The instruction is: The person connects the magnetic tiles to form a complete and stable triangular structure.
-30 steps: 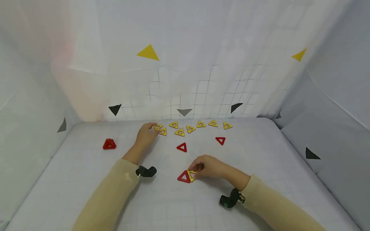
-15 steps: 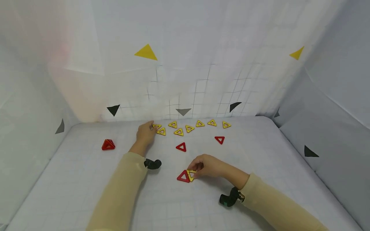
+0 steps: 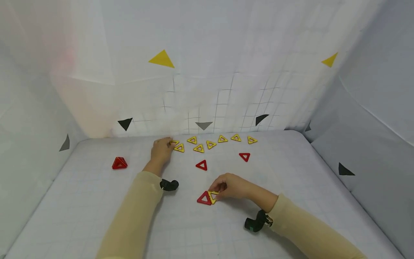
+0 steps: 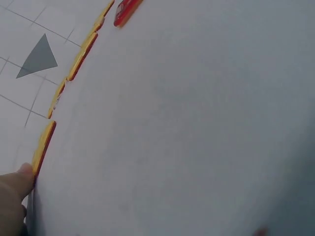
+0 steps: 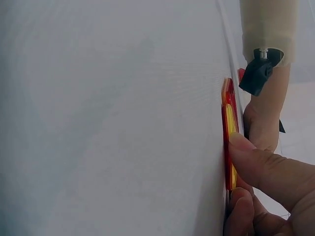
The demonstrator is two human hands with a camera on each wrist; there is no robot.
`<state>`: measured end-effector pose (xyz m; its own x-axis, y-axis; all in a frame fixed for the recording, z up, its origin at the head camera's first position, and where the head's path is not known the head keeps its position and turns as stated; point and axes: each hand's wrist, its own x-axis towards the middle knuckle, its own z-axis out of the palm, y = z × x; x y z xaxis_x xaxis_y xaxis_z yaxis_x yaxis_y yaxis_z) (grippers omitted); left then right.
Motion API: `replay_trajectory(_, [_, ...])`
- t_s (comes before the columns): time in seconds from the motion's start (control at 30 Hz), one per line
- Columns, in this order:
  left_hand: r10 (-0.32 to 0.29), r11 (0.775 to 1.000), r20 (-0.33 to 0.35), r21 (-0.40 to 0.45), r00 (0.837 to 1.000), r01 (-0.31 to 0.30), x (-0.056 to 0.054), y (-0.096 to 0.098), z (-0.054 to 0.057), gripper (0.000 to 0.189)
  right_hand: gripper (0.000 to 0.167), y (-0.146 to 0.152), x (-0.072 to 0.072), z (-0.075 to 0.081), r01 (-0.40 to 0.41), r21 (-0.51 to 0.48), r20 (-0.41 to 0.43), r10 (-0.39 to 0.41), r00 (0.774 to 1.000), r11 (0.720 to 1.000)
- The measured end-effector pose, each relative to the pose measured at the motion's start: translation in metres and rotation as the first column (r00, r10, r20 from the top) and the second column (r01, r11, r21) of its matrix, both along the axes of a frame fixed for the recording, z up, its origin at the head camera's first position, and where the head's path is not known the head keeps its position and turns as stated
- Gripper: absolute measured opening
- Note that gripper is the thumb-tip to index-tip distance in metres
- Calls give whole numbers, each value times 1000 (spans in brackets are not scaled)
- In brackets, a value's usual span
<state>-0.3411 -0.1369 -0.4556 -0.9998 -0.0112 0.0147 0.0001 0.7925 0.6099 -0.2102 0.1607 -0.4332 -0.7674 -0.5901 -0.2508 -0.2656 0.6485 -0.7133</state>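
Note:
In the head view my left hand (image 3: 161, 149) is at the back left. Its fingers are at the left end of a yellow magnetic triangle tile (image 3: 175, 141), the leftmost of the yellow ones. The left wrist view has the thumb (image 4: 24, 172) on the near end of this tile (image 4: 44, 145). My right hand (image 3: 232, 185) pinches another yellow tile (image 3: 210, 198) between thumb and fingers at front centre. That tile lies edge to edge with a red triangle tile (image 3: 205, 203) on its left. In the right wrist view the thumb (image 5: 246, 152) presses on the yellow tile.
Several yellow triangle tiles (image 3: 183, 148) lie along the back of the white table (image 3: 181, 230). Two loose red tiles, one near the middle (image 3: 205, 165) and one farther right (image 3: 244, 154), lie before them. A red pyramid-like cluster (image 3: 119, 163) stands at left. White walls enclose the table.
The left thumb has drawn back left from beside the second yellow tile to the leftmost one, and the left forearm has swung right. The right hand and its tiles stay in place.

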Motion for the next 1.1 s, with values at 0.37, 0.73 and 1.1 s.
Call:
replay_trajectory(0.37, [-27, 999, -51, -46, 998, 25, 12, -8, -3, 43, 24, 1, 0, -3, -6, -1, -4, 6, 1000, 1000])
replay_trajectory(0.73, [-61, 991, -54, -119, 997, 54, 45, -15, 6, 42, 24, 0, 0, -3, 4, -4, -11, -4, 1000, 1000])
replay_trajectory(1.1, [-152, 988, 1, -33, 988, 152, 83, -18, 11, 38, 25, 0, 0, -1, 0, -12, 1, 0, 1000, 1000])
